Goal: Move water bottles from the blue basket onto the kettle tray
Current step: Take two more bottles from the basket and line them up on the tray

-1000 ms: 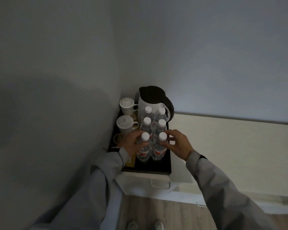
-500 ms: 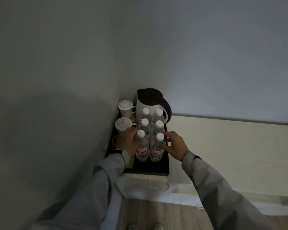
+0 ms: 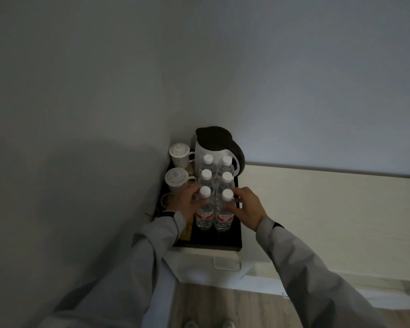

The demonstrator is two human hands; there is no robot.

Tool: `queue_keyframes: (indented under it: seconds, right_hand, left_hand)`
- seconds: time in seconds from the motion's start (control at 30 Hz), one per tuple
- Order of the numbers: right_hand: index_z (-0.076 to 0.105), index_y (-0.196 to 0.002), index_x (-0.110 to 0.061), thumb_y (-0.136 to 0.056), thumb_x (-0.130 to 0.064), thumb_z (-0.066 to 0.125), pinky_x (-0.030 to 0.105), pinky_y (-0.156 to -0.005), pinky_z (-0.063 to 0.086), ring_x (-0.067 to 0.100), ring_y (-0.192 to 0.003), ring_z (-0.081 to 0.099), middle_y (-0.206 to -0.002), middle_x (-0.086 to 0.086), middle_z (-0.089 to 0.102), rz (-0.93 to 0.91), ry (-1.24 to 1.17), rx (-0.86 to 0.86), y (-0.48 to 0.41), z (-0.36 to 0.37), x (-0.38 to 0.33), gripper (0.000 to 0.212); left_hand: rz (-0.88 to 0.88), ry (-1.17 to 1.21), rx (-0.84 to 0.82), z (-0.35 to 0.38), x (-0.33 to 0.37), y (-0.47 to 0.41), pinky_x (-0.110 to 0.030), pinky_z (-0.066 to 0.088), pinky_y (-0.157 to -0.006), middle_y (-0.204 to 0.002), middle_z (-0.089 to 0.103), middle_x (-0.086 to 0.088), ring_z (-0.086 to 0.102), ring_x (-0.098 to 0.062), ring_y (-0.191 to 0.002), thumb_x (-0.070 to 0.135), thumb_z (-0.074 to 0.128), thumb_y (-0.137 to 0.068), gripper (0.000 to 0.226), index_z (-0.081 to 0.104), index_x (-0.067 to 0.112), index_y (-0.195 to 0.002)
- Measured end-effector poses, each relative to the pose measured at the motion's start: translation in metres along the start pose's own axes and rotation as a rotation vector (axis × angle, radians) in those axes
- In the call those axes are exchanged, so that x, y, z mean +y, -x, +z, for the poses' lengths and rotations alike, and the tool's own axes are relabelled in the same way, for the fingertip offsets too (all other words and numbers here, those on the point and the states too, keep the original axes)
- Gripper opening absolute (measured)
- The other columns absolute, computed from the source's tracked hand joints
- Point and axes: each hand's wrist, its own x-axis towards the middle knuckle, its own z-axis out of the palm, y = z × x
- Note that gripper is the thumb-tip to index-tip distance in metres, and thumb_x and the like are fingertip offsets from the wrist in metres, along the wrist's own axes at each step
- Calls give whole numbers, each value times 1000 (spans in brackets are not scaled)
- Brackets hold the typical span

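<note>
1. Black kettle tray sits on a pale desk pushed into the corner of two walls; a small handle shows on the desk's front below it.
2. Six water bottles with white caps stand upright on the tray in two rows of three, packed close together.
3. At the back of the tray, a white kettle with a dark lid stands directly behind the farthest bottles, touching or nearly so.
4. Two lidded white cups line the tray's left side, between the bottles and the wall, leaving little room there.
5. The left hand wraps its grip around the near left bottle, fingers curled on its side near the neck.
6. The right hand curls its grip against the near right bottle, thumb and fingertips touching its shoulder.
7. Yellowish packets lie under the left wrist at the tray's edge; what they are I cannot tell.
8. Grey sleeves cover both arms, and wood flooring shows below.
</note>
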Motion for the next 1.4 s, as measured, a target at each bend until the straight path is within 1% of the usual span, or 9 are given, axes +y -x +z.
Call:
queue_keyframes:
  seconds: [0.17, 0.23, 0.43, 0.53, 0.77, 0.97, 1.1, 1.27, 1.4]
  right_hand:
    - [65, -119, -19, -83, -30, 76, 46, -87, 53, 31, -97, 60, -105, 12, 59, 91, -41, 67, 4, 7, -10, 39]
    - [65, -121, -19, -84, -29, 75, 45, -89, 52, 30, -99, 60, -107, 11, 58, 112, -51, 85, 7, 9, -14, 40]
    - [64, -121, -17, -85, -28, 75, 35, -87, 49, 29, -99, 59, -107, 8, 55, 166, -59, 123, 12, 10, -22, 40]
    - [64, -122, -18, -85, -30, 74, 37, -89, 50, 28, -100, 60, -110, 8, 55, 199, -76, 137, 13, 13, -25, 40]
    - [59, -129, -20, -88, -32, 71, 36, -91, 47, 28, -111, 51, -114, 15, 59, 165, -46, 28, 12, 6, -21, 44]
    - [62, -126, -19, -86, -32, 72, 28, -84, 43, 27, -106, 54, -112, 14, 57, 209, -79, 75, 11, 12, -26, 43]
    - [62, -124, -18, -86, -31, 73, 26, -82, 39, 28, -106, 54, -112, 14, 56, 234, -89, 94, 9, 15, -28, 42]
    - [63, -123, -17, -86, -30, 73, 29, -84, 42, 27, -104, 54, -111, 13, 55, 229, -118, 118, 11, 16, -29, 40]
    - [63, -122, -16, -87, -30, 72, 26, -82, 40, 24, -102, 55, -110, 9, 53, 231, -139, 163, 15, 20, -31, 38]
  left_hand:
    - [31, 25, 11, 0, 3, 1, -31, 45, -79, -101, 61, -5, 59, -20, -92, 25, 75, -83, 30, 66, 16, -110]
    - [30, 32, 18, 1, 2, 1, -33, 48, -80, -103, 63, -8, 61, -22, -93, 24, 75, -83, 29, 66, 14, -109]
    - [34, 10, 45, 2, 2, 0, -30, 42, -80, -98, 56, -5, 57, -22, -91, 20, 76, -81, 30, 66, 12, -109]
    - [41, 20, 52, 2, 3, 0, -29, 42, -77, -97, 56, -3, 56, -20, -89, 20, 76, -81, 29, 67, 13, -107]
    - [56, -14, 29, 0, 1, -2, -45, 52, -82, -99, 66, -8, 62, -25, -92, 26, 74, -82, 26, 67, 16, -105]
    - [67, 14, 47, -1, 2, 0, -49, 54, -80, -97, 69, -12, 65, -26, -90, 24, 75, -83, 25, 68, 11, -103]
    - [57, 21, 60, -1, 3, 2, -47, 53, -82, -101, 68, -14, 63, -27, -92, 24, 74, -83, 27, 67, 9, -105]
    - [62, 54, 39, -2, 6, 6, -43, 51, -87, -107, 67, -13, 59, -24, -98, 21, 73, -84, 31, 67, 8, -112]
    - [64, 61, -1, -6, 8, 4, -41, 53, -81, -101, 69, -9, 64, -25, -94, 21, 74, -84, 28, 68, 8, -108]
